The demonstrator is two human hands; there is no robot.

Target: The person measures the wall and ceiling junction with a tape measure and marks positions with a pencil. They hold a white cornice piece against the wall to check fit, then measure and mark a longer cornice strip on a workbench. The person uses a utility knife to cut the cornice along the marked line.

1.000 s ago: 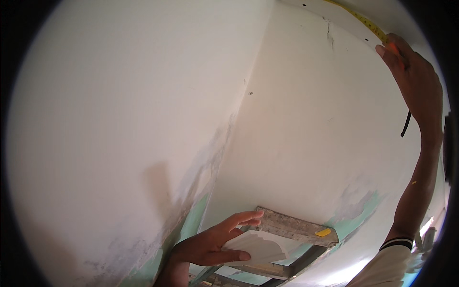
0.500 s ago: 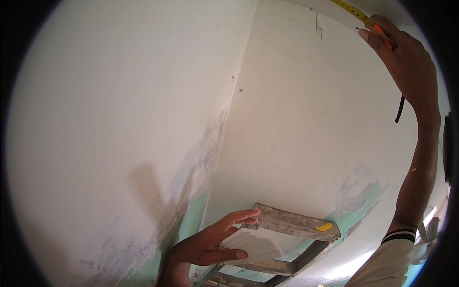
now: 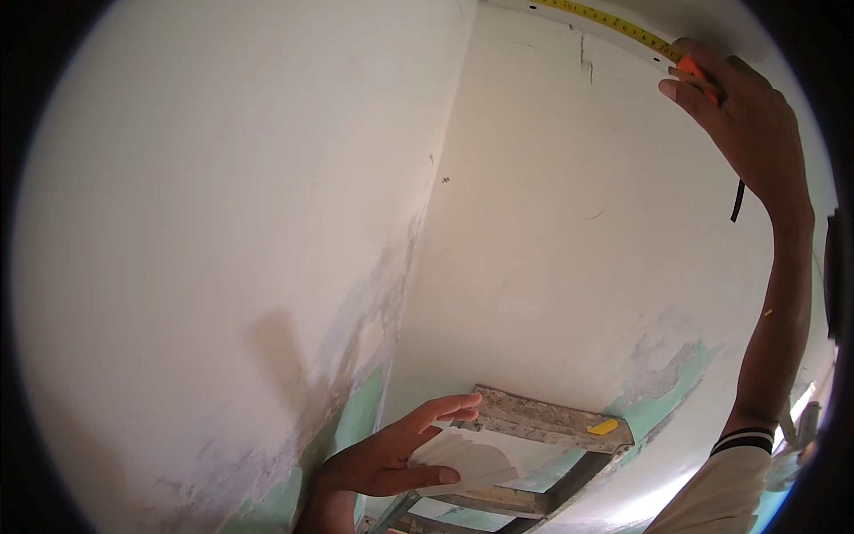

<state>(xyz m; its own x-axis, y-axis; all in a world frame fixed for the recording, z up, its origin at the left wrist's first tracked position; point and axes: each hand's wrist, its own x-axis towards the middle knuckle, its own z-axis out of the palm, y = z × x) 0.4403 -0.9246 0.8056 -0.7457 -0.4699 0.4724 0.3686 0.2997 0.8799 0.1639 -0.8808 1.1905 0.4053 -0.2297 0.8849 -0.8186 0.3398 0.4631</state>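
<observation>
My right hand (image 3: 747,125) is raised at the upper right, gripping an orange tape measure (image 3: 698,78). Its yellow blade (image 3: 605,20) runs leftward along a white strip or edge with dark dots at the top of the wall; a black strap hangs below the hand. Low in the middle, my left hand (image 3: 391,458) holds a white piece with a profiled edge (image 3: 480,461) between thumb and fingers, with its fingertips at the top of a dusty, paint-marked ladder (image 3: 543,414).
White walls (image 3: 196,160) meet at a corner, with cracks and flaking grey and green patches (image 3: 667,374) lower down. A small yellow piece (image 3: 602,427) is on the ladder's top. Pipe-like objects (image 3: 805,427) show at the far right beside a bright area.
My right hand and the tape measure sit further left in the picture than a second ago, with more yellow blade showing. My left hand and the white piece have barely moved.
</observation>
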